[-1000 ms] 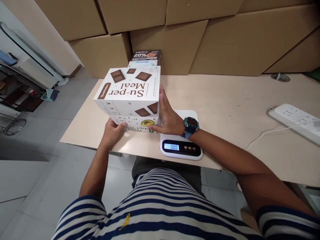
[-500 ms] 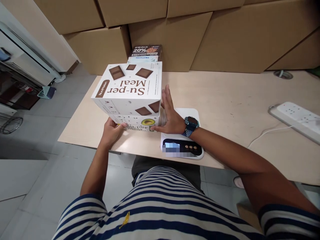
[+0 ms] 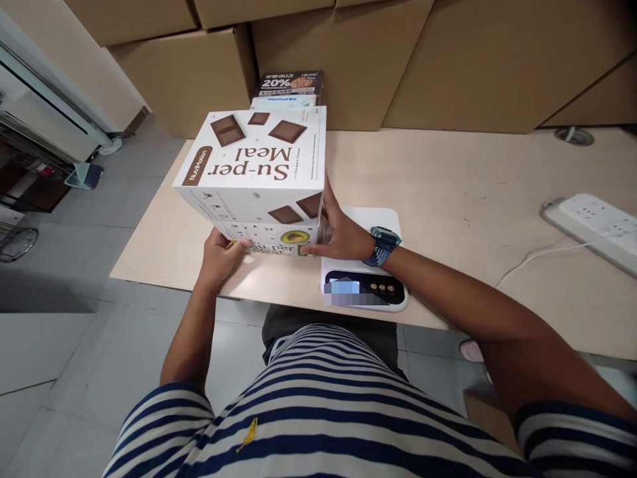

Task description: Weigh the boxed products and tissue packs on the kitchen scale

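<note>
A white chocolate-pattern meal box (image 3: 249, 156) sits on top of another white box (image 3: 269, 237) with an avocado picture. My left hand (image 3: 223, 257) grips the lower box near its front left corner, thumb on the front face. My right hand (image 3: 346, 232), with a watch on the wrist, holds the right side of the stack; its thumb lies along the lower box's front and its other fingers are partly hidden behind the side. Partly beneath my right hand is a white digital scale (image 3: 365, 292) with a lit display.
Behind the stack stand a dark box (image 3: 291, 81) marked 20% and a light blue-white box (image 3: 283, 101). Large cardboard cartons (image 3: 343, 60) line the back of the wooden table (image 3: 448, 192). A white power strip (image 3: 597, 222) with a cable lies at the right.
My right hand's raised fingers have come down and curled around the side of the stack. The left hand keeps its grip. The whole view has shifted slightly.
</note>
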{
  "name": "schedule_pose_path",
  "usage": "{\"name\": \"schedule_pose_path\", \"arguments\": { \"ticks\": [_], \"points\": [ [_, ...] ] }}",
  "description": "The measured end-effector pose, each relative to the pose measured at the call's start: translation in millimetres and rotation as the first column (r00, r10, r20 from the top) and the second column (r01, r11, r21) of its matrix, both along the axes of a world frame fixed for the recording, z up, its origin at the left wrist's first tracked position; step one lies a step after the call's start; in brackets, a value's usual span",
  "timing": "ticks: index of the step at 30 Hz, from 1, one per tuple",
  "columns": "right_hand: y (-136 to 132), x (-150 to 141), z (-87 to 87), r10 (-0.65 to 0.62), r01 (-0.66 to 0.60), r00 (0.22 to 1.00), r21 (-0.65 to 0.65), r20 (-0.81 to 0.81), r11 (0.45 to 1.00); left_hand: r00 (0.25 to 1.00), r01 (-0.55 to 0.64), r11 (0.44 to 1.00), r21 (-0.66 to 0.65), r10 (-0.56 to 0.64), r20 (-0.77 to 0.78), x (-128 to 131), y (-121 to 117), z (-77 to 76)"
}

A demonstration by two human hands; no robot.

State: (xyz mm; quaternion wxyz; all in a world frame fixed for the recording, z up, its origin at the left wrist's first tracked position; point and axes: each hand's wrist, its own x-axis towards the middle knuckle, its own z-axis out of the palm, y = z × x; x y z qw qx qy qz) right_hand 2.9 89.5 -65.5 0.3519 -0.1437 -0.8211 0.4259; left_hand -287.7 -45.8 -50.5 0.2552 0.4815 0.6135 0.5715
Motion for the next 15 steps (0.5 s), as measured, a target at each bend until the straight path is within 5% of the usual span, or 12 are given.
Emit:
{"name": "schedule_pose_path", "arguments": {
  "ticks": [15],
  "points": [
    [4.1, -1.0, 0.2, -0.051, 0.051, 0.999, 0.06, -0.003, 0.997, 0.983, -0.05, 0.998, 0.03, 0.055, -0.175, -1.0, 0.7, -11.3]
  ]
}}
